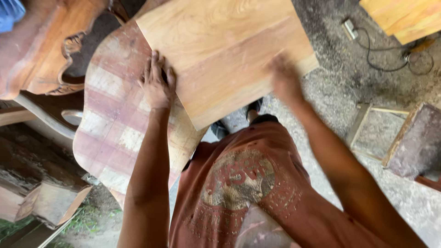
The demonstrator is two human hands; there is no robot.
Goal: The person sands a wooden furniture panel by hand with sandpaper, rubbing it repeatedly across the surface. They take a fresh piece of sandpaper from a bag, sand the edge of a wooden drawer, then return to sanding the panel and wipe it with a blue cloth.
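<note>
Both hands pressed flat on the pale wooden board [225, 55] atop the curved painted panel [115, 124]; left hand [157, 82] open-fingered, right hand [285, 80] blurred, grip unclear; board likely stiff, heavy; best held by edges.

Wooden board [225, 55]: top edge cut off by the frame; part of the curved, patchy panel [115, 133] beneath it is hidden, as are the person's feet, of which only dark shoe tips [253, 106] show. Right hand [285, 80]: motion-blurred, fingers indistinct, contact with the board cannot be told. Carved furniture piece [50, 41], blue item [10, 13] at top left and pale wooden block [404, 18] at top right: all cropped by the frame; small box on a cable [350, 28] too small to identify.
</note>
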